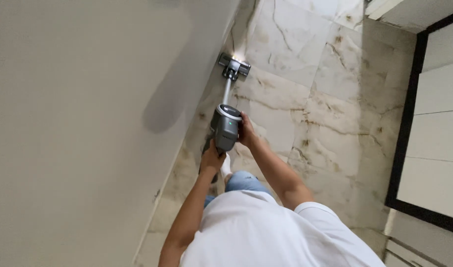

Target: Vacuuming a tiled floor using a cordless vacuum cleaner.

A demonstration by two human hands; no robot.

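A pale wall [88, 123] fills the left; a marble floor [310, 99] spreads right. A grey stick vacuum [225, 126] stands along the wall's base, its lit head [234, 64] at the far end. The left hand [211, 158] wraps its near handle; the right hand [246, 129] presses its body's right side.

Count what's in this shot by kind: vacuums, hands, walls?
Vacuums: 1, a grey stick vacuum
Hands: 2, left hand and right hand, both on the vacuum
Walls: 1, a plain wall beside it
Total: 4
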